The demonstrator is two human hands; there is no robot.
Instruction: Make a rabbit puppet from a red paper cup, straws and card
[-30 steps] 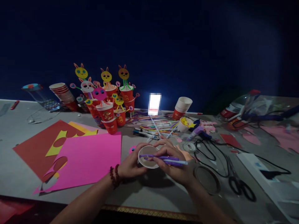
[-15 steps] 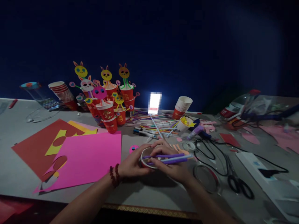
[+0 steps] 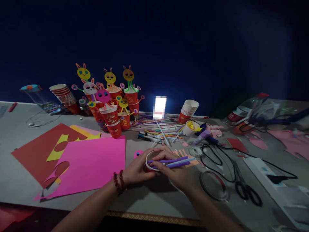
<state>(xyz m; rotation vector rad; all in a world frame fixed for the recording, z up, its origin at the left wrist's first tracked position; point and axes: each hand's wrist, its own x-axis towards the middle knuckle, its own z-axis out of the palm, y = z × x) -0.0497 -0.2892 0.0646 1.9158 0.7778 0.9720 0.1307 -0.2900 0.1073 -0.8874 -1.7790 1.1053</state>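
Note:
My left hand [image 3: 138, 167] is wrapped round a paper cup [image 3: 147, 158] whose white rim tilts toward me. Several purple and pale blue straws [image 3: 180, 161] stick out to the right, pinched between the thumb and fingers of my right hand [image 3: 169, 169]. The straws' left ends reach into the cup's mouth; how they sit inside is hidden by my fingers. Just behind my left hand lies a pink paper face [image 3: 138, 154]. Orange cut paper [image 3: 190, 161] lies beyond my right hand.
Finished cup figures [image 3: 112, 116] stand at the back left, behind pink paper [image 3: 94, 164]. Pens and straws [image 3: 159, 129] spread across the back middle, near stacked cups [image 3: 188, 111]. Scissors [image 3: 248, 193], a tape roll [image 3: 213, 185], black cable [image 3: 231, 148] and a white power strip [image 3: 267, 187] lie right.
My right hand has moved slightly left with the straws, pushing their ends a little further into the cup. My left hand keeps its hold on the cup.

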